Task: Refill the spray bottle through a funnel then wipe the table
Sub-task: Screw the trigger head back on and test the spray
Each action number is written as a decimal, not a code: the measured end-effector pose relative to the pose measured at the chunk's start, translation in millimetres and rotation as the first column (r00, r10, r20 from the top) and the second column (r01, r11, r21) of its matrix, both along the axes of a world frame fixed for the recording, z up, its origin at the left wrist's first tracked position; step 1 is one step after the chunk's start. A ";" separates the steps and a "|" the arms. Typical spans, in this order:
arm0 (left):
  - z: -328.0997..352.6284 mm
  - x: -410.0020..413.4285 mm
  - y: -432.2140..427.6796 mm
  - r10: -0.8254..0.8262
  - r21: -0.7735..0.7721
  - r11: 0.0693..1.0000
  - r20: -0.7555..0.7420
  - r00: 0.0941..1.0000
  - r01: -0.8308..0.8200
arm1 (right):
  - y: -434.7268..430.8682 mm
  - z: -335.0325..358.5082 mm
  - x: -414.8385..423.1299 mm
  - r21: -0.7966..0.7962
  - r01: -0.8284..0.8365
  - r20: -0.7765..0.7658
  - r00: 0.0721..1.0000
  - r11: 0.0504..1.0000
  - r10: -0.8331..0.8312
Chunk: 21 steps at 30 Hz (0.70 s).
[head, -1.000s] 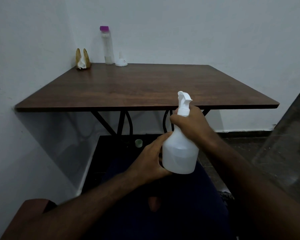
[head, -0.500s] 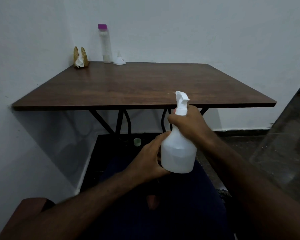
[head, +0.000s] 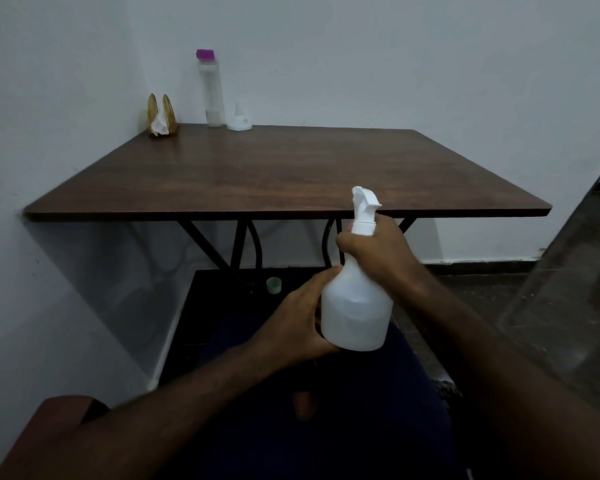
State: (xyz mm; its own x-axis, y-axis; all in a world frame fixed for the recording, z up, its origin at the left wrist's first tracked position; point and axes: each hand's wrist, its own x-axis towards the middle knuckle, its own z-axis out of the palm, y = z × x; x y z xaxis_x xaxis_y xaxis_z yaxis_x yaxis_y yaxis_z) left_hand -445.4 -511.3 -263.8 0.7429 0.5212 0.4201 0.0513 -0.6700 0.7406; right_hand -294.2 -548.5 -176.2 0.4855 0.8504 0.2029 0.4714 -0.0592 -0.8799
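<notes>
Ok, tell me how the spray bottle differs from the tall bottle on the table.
The spray bottle is off the table, held by the left hand and right hand; the tall bottle stands on its far edge. The spray bottle is squat, white, trigger-topped; the tall bottle is slim, clear, purple-capped. Both are upright, tops on.

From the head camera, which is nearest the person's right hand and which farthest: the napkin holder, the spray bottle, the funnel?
1. The spray bottle: held at its neck by the right hand.
2. The funnel: at the far edge of the table.
3. The napkin holder: far left corner.
</notes>
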 end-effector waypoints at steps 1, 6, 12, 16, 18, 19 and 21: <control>-0.7 0.4 -0.3 0.000 0.000 1.000 -0.003 1.000 0.000 | -0.4 -0.1 0.0 -0.001 -0.008 0.000 1.000 1.000 0.008; 1.9 -0.7 0.4 -0.007 -0.009 1.000 0.009 1.000 0.007 | -2.8 -1.5 0.3 0.031 -0.029 -0.038 0.999 0.999 0.031; 0.3 -0.4 1.2 -0.010 0.013 1.000 -0.004 1.000 0.011 | -2.4 -1.9 -0.8 0.038 0.040 -0.052 0.998 0.998 -0.038; -4.7 1.1 1.2 -0.011 0.017 1.000 -0.027 1.000 0.012 | -1.4 -5.3 1.2 0.011 0.105 -0.043 0.994 0.994 -0.104; -5.7 1.7 0.7 -0.010 0.008 1.000 -0.024 1.000 0.010 | -1.8 -5.2 0.8 0.002 0.088 -0.052 0.995 0.996 -0.088; -6.2 1.6 1.2 -0.008 0.009 1.000 -0.021 1.000 0.009 | -2.1 -4.6 0.1 0.005 0.077 -0.056 0.995 0.997 -0.077; -6.4 1.5 2.5 -0.005 0.017 1.000 -0.024 1.000 0.006 | -2.6 -2.6 -1.0 0.017 0.044 -0.058 0.997 0.999 -0.043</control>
State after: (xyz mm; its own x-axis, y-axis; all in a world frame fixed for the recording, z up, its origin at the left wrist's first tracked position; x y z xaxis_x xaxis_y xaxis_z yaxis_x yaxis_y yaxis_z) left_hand -443.9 -508.7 -270.2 0.7557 0.5098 0.4112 0.0652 -0.6832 0.7273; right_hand -295.1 -551.1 -178.9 0.5334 0.8246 0.1886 0.4168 -0.0623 -0.9068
